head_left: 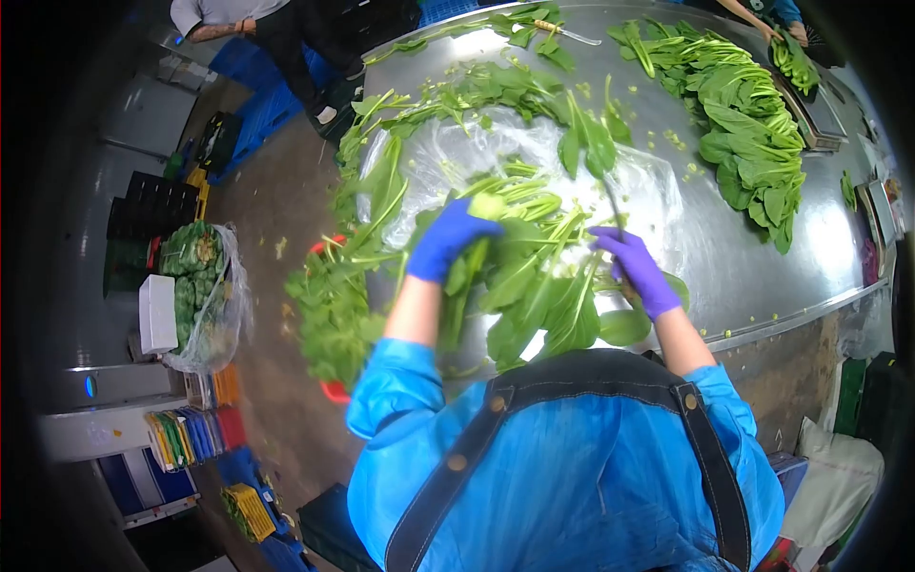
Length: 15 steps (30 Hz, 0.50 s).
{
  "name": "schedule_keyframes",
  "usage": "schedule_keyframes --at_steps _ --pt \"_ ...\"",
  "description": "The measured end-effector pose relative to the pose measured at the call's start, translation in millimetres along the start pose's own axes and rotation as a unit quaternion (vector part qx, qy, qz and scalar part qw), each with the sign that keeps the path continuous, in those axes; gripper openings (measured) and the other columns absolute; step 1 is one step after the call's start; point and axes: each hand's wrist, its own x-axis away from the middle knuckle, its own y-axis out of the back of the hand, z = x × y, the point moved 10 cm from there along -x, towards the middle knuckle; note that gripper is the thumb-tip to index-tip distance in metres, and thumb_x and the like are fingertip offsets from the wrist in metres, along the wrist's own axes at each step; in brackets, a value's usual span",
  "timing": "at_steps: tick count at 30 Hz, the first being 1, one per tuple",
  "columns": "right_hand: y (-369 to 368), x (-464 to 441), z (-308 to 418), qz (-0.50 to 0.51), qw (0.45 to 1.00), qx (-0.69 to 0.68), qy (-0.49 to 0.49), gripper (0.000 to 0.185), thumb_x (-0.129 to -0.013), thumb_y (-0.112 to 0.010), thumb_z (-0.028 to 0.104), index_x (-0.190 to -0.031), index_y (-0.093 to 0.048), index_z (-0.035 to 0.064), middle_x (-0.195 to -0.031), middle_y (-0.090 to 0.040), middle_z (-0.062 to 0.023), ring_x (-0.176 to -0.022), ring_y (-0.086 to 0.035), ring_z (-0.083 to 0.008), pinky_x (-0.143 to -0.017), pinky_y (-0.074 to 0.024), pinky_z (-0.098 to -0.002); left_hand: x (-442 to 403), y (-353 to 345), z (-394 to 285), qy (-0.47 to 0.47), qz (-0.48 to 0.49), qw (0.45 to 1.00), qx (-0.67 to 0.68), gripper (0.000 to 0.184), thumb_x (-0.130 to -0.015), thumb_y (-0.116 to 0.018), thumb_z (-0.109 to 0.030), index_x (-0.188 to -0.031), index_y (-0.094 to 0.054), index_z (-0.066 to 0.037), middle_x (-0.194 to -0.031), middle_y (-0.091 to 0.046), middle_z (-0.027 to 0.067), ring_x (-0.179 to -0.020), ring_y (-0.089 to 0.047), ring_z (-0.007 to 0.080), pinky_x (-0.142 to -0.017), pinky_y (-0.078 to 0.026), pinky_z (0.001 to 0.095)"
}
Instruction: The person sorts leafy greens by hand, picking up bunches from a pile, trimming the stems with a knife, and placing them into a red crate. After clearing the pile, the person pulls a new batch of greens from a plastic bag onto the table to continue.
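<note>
My left hand (452, 238), in a blue glove, is closed around a leafy green (488, 206) whose pale cut base points away from me. To its right, my right hand (637, 267) in a purple glove grips a knife (613, 202), its dark thin blade pointing away over the table. Between and below both hands lies a pile of loose leafy greens (548, 296), stems toward the far side. Under part of the pile a clear plastic sheet (658, 191) is spread. My fingers partly hide the knife's handle.
A metal table (743, 281) carries trimmed greens (739, 124) in a long row at right. A second knife (569, 33) lies at the far edge. Greens fill a red container (335, 391) at left. One person (286, 38) stands far left; another person's hand (768, 30) holds greens far right.
</note>
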Motion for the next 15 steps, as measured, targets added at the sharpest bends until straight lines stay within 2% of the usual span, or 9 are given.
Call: schedule_keyframes --at_steps 2,3,5,6,8,10,12,15 --pt "-23.0 -34.6 -8.1 0.029 0.994 0.039 0.094 0.045 -0.085 -0.056 0.027 -0.122 -0.052 0.0018 -0.104 -0.063 -0.0079 -0.054 -0.046 -0.006 -0.051 -0.0388 -0.018 -32.0 -23.7 39.2 -0.03 0.019 0.972 -0.231 0.038 -0.065 -0.071 -0.02 -0.095 -0.064 0.0 -0.086 -0.066 0.0093 -0.076 -0.061 0.0195 -0.073 -0.048 0.0322" --pt "-35.0 -36.4 -4.2 0.046 0.995 -0.006 0.083 0.047 -0.085 -0.056 0.027 -0.125 -0.049 0.0018 -0.108 -0.061 -0.0089 -0.055 -0.046 -0.0065 -0.051 -0.0394 -0.0183 -37.4 -35.8 30.4 -0.035 0.022 0.972 -0.231 0.038 -0.065 -0.071 -0.02 -0.095 -0.064 0.0 -0.086 -0.066 0.0093 -0.076 -0.061 0.0195 -0.073 -0.048 0.0322" --pt "-42.2 -49.3 -14.8 0.071 0.993 -0.075 0.061 0.054 -0.084 -0.058 0.025 -0.131 -0.043 0.0018 -0.114 -0.058 -0.0109 -0.055 -0.047 -0.0076 -0.051 -0.041 -0.0198 -42.1 -51.4 15.1 -0.03 0.022 0.916 -0.399 0.048 -0.056 -0.073 -0.037 -0.09 -0.065 -0.003 -0.089 -0.063 0.0207 -0.083 -0.061 0.0337 -0.075 -0.049 0.0401" --pt "-34.6 -49.3 -19.9 0.068 0.993 -0.075 0.064 0.054 -0.084 -0.058 0.025 -0.131 -0.043 0.0018 -0.114 -0.058 -0.0109 -0.055 -0.047 -0.0076 -0.051 -0.041 -0.0198 -40.1 -52.4 9.0 -0.034 0.023 0.916 -0.4 0.048 -0.056 -0.073 -0.037 -0.09 -0.065 -0.003 -0.089 -0.063 0.0207 -0.083 -0.061 0.0337 -0.075 -0.049 0.0401" --pt "1.5 -41.7 -56.8 -0.028 0.999 -0.014 -0.043 0.055 -0.082 -0.06 0.025 -0.129 -0.044 0.0005 -0.112 -0.059 -0.0114 -0.052 -0.047 -0.0076 -0.048 -0.0406 -0.0206 -36.1 -45.5 0.3 -0.029 -0.006 0.892 -0.451 0.043 -0.059 -0.07 -0.036 -0.088 -0.065 -0.004 -0.089 -0.063 0.0206 -0.083 -0.061 0.0344 -0.075 -0.049 0.0414" --pt "31.9 -33.9 -81.0 -0.076 0.994 -0.018 -0.072 0.055 -0.081 -0.06 0.025 -0.128 -0.045 0.0006 -0.101 -0.061 -0.0096 -0.049 -0.045 -0.0074 -0.044 -0.0388 -0.0208 -42.1 -46.9 7.3 -0.028 -0.01 0.888 -0.46 0.042 -0.059 -0.07 -0.035 -0.087 -0.065 -0.005 -0.088 -0.063 0.0204 -0.083 -0.061 0.034 -0.075 -0.049 0.041" --pt "41.0 -33.9 -88.2 -0.09 0.993 -0.043 -0.068 0.051 -0.081 -0.06 0.024 -0.124 -0.049 0.0014 -0.096 -0.062 -0.0083 -0.046 -0.043 -0.0069 -0.042 -0.0375 -0.0205 -48.1 -74.6 17.2 -0.044 0.058 0.904 -0.421 0.043 -0.06 -0.07 -0.036 -0.089 -0.065 -0.005 -0.09 -0.063 0.0202 -0.083 -0.061 0.0339 -0.075 -0.049 0.0406" --pt "47.5 -34.9 -65.2 -0.138 0.988 -0.064 -0.016 0.043 -0.08 -0.06 0.022 -0.118 -0.056 0.0018 -0.089 -0.062 -0.0055 -0.05 -0.044 -0.0066 -0.045 -0.0377 -0.0201 -66.4 -121.8 31.9 -0.045 0.091 0.908 -0.406 0.042 -0.063 -0.068 -0.036 -0.091 -0.065 -0.004 -0.093 -0.063 0.0202 -0.085 -0.061 0.034 -0.076 -0.049 0.0399"
